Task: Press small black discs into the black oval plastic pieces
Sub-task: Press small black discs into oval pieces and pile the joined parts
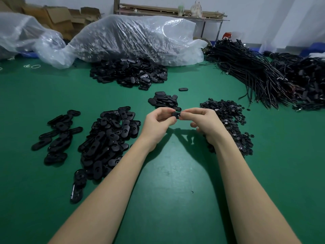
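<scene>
My left hand (158, 123) and my right hand (204, 121) meet above the green table (175, 182), both pinching one black oval plastic piece (176, 115) between their fingertips. A small light spot shows on the piece near my right thumb. Whether a disc sits in it I cannot tell. A heap of small black discs (228, 117) lies just right of my right hand. A big pile of black oval pieces (109, 141) lies left of my left hand, with a smaller scatter (58, 134) further left.
A small stack of oval pieces (163, 100) lies just beyond my hands, and a larger heap (130, 72) spills from a clear plastic bag (133, 37). Bundles of black cables (260, 74) fill the right side. Cardboard boxes and a shelf stand at the back.
</scene>
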